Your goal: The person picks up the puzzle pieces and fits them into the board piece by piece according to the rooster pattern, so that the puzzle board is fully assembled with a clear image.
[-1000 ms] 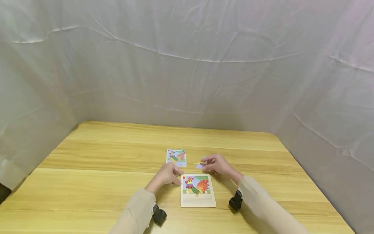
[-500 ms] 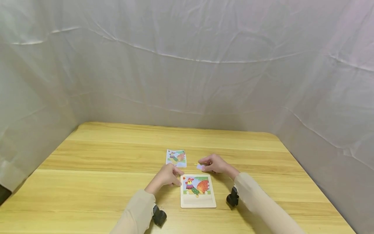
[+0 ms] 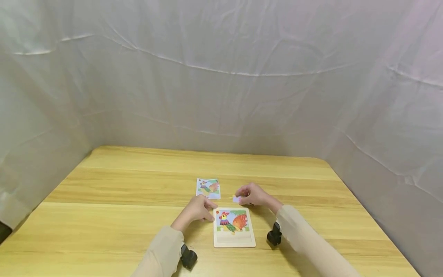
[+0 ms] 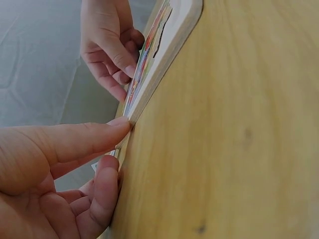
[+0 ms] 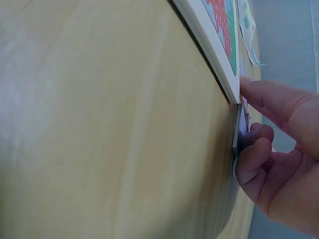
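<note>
A wooden jigsaw tray (image 3: 234, 243) lies flat on the table, its upper part filled with a rooster picture and its lower strip bare wood. My left hand (image 3: 195, 209) holds the tray's upper left corner; in the left wrist view the thumb (image 4: 94, 139) presses the edge there. Just beyond the tray's upper right, my right hand (image 3: 255, 194) is low over the table, thumb and fingers pinching a pale purple puzzle piece (image 3: 236, 199). Another flat piece (image 5: 238, 132) shows under its curled fingers in the right wrist view, partly hidden.
A paper card (image 3: 208, 187) printed with the same rooster lies behind the tray, partly behind my left hand. The wooden table (image 3: 138, 177) reaches back to pale hanging cloth (image 3: 214, 100) on the far side and both flanks.
My right hand has shifted slightly left and its fingers have drawn together over the puzzle piece. The left hand has stayed at the tray's corner.
</note>
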A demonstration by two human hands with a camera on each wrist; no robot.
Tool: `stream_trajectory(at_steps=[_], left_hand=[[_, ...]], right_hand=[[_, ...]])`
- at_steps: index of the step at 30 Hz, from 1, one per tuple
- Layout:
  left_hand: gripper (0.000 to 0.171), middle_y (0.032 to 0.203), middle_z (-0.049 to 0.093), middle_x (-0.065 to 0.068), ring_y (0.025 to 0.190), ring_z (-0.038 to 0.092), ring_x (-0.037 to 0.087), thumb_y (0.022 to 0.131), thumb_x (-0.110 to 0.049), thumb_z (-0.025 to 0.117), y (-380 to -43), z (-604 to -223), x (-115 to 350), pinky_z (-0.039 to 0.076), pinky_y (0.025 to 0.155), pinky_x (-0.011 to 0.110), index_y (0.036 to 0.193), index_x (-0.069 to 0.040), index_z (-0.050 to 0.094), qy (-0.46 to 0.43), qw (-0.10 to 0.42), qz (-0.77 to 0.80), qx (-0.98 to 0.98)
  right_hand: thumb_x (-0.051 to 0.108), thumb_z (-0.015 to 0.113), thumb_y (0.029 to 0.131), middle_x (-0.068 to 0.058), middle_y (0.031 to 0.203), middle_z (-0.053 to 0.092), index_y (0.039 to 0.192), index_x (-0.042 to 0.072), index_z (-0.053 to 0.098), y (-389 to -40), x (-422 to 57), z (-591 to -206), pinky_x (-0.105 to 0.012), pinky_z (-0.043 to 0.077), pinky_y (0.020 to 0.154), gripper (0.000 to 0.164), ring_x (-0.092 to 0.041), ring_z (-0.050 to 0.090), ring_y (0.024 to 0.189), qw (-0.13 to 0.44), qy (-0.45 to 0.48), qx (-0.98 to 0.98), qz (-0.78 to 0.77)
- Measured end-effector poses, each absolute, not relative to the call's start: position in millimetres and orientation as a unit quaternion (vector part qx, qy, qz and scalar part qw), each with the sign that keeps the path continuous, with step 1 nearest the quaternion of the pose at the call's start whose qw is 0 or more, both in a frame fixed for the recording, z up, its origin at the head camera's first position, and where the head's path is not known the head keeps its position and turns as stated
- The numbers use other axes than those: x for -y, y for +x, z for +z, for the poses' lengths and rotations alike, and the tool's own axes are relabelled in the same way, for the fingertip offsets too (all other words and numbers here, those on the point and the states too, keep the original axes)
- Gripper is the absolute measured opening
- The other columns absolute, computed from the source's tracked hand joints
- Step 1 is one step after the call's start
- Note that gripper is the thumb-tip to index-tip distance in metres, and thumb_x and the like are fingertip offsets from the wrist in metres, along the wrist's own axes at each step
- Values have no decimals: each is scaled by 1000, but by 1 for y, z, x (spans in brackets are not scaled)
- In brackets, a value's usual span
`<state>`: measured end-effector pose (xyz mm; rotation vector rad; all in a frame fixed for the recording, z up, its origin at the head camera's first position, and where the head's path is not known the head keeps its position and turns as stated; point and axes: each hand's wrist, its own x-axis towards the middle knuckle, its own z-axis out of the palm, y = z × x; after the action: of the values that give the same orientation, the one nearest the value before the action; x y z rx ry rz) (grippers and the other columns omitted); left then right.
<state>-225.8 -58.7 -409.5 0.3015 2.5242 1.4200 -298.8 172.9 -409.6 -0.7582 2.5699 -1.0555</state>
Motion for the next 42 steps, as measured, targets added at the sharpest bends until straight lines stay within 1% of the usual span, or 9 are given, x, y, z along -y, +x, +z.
stream_trajectory(at_steps=[6, 16, 21, 27, 31, 34, 36, 38, 42], left_hand=[[32, 62, 43, 2, 43, 36, 8, 63, 9, 73, -226, -410, 59, 44, 41, 23, 94, 2, 68, 102, 114, 484, -862], [33, 65, 44, 3, 45, 38, 9, 63, 7, 74, -228, -411, 58, 45, 42, 22, 95, 0, 69, 90, 120, 477, -866], [33, 66, 43, 3, 45, 38, 9, 63, 7, 74, -228, -410, 58, 45, 42, 22, 95, 1, 69, 88, 120, 477, -866], [32, 65, 43, 3, 45, 37, 9, 64, 8, 74, -227, -410, 58, 44, 42, 22, 95, 1, 69, 89, 121, 480, -865], [32, 67, 44, 4, 46, 37, 9, 64, 8, 74, -228, -410, 59, 44, 42, 22, 95, 1, 68, 92, 120, 479, -865], [33, 68, 45, 4, 46, 37, 9, 64, 8, 73, -228, -410, 59, 44, 42, 22, 96, 1, 68, 92, 120, 480, -864], [33, 68, 45, 4, 46, 38, 9, 64, 8, 73, -228, -410, 59, 44, 42, 22, 96, 1, 68, 92, 122, 479, -864], [33, 69, 45, 5, 47, 38, 9, 64, 8, 73, -229, -410, 59, 44, 42, 22, 96, 1, 68, 91, 123, 478, -865], [34, 70, 46, 5, 47, 38, 10, 64, 8, 74, -229, -411, 59, 44, 42, 22, 96, 0, 68, 91, 124, 476, -866]], right_hand=[[-3, 66, 76, -7, 77, 62, 83, -5, 64, -299, -173, -410, -22, 40, 52, 7, -11, 45, 62, 131, -266, -880, -370], [-2, 70, 73, -4, 75, 53, 81, -2, 60, -297, -170, -408, -23, 38, 54, 12, -14, 43, 65, 150, -223, -890, -369], [0, 72, 71, -4, 76, 54, 79, 0, 61, -294, -171, -407, -24, 39, 55, 14, -15, 44, 67, 130, -212, -896, -368], [-1, 69, 74, -4, 69, 57, 74, -3, 60, -290, -175, -411, -22, 41, 47, 9, -11, 48, 57, 102, -214, -883, -406], [-6, 62, 79, -8, 68, 56, 87, -8, 55, -288, -176, -410, -24, 45, 47, 11, -14, 52, 56, 109, -210, -860, -453], [-9, 56, 81, -9, 69, 51, 108, -10, 49, -284, -176, -408, -28, 49, 48, 28, -18, 53, 56, 114, -214, -848, -472], [-10, 52, 83, -10, 71, 50, 117, -9, 47, -281, -177, -407, -30, 50, 50, 34, -18, 54, 56, 117, -215, -844, -477], [-9, 50, 85, -11, 72, 49, 120, -9, 47, -277, -177, -406, -31, 51, 50, 35, -18, 54, 56, 124, -211, -840, -484], [-8, 49, 85, -12, 73, 51, 113, -13, 51, -268, -177, -405, -32, 52, 52, 28, -17, 55, 54, 141, -182, -822, -521]])
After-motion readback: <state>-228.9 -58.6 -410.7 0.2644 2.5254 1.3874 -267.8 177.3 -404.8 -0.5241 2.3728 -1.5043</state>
